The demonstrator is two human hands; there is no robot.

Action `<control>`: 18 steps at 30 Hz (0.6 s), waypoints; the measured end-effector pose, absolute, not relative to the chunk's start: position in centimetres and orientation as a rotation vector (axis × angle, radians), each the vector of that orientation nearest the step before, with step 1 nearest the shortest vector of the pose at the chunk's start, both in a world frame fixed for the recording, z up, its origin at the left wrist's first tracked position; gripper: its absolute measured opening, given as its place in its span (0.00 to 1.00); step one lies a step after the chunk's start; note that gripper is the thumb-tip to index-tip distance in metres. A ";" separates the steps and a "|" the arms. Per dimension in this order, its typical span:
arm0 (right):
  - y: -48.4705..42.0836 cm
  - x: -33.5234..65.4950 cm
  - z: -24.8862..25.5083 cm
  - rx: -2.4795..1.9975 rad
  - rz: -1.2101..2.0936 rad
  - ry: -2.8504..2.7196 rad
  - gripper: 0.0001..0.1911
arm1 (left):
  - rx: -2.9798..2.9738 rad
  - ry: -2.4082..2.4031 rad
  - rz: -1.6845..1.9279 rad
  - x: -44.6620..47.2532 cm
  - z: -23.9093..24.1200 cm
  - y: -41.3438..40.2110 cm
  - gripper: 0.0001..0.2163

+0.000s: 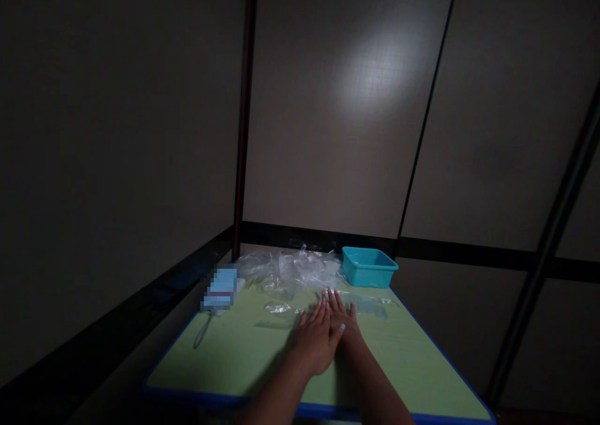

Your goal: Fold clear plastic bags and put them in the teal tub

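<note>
My left hand [315, 340] lies flat on the green table [244, 356], fingers stretched out. Partly under it, my right hand [338, 312] also rests flat with fingers extended toward the back. Neither hand holds anything. Just ahead of the fingertips lie small clear plastic bags [278, 307], and a flat clear bag [370, 305] lies to the right of them. A larger heap of crumpled clear plastic bags [293, 267] sits at the back of the table.
A teal plastic tub [368, 267] stands at the back right corner. A blurred blue card on a lanyard [219, 289] lies at the left edge. Dark panel walls close in on the left and behind. The table has a blue rim.
</note>
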State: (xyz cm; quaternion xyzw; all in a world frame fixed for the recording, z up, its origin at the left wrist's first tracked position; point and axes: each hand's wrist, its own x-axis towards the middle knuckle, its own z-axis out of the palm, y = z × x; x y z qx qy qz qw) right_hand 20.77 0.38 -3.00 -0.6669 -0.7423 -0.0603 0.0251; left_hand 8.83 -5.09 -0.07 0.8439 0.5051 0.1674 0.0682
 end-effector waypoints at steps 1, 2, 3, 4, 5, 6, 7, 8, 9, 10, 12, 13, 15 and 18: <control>0.4 20.8 -3.0 -2.063 -0.189 -2.301 0.30 | 2.520 1.539 0.493 9.3 -0.3 -4.7 0.31; 0.4 20.9 -3.0 -2.061 -0.191 -2.304 0.30 | 2.502 1.565 0.483 9.6 -0.5 -4.4 0.32; 0.4 20.9 -3.0 -2.061 -0.192 -2.302 0.31 | 2.486 1.590 0.472 9.6 -0.9 -4.0 0.33; 0.3 20.9 -3.0 -2.059 -0.191 -2.300 0.31 | 2.474 1.612 0.460 9.4 -1.2 -3.6 0.33; 0.3 20.8 -2.9 -2.059 -0.189 -2.295 0.30 | 2.468 1.633 0.450 9.1 -1.6 -3.3 0.33; 0.3 20.7 -2.8 -2.062 -0.185 -2.288 0.30 | 2.463 1.654 0.443 8.7 -1.9 -3.0 0.34; 0.2 20.7 -2.8 -2.067 -0.180 -2.279 0.29 | 2.459 1.676 0.437 8.2 -2.2 -2.7 0.34; 0.2 20.6 -2.8 -2.073 -0.176 -2.269 0.29 | 2.454 1.701 0.431 7.8 -2.3 -2.5 0.34; 0.2 20.5 -2.7 -2.077 -0.172 -2.262 0.29 | 2.448 1.726 0.425 7.2 -2.5 -2.2 0.34; 0.1 20.5 -2.7 -2.081 -0.167 -2.256 0.29 | 2.441 1.751 0.418 6.7 -2.5 -2.0 0.34; 0.1 20.4 -2.7 -2.087 -0.156 -2.248 0.29 | 2.430 1.789 0.397 5.6 -2.6 -1.5 0.34; 0.1 20.4 -2.7 -2.087 -0.152 -2.246 0.29 | 2.427 1.804 0.386 5.0 -2.6 -1.3 0.33; 0.0 20.4 -2.6 -2.089 -0.145 -2.241 0.28 | 2.426 1.827 0.367 3.6 -2.6 -0.8 0.33; 0.0 20.4 -2.6 -2.084 -0.138 -2.240 0.28 | 2.425 1.856 0.339 1.6 -2.6 -0.2 0.33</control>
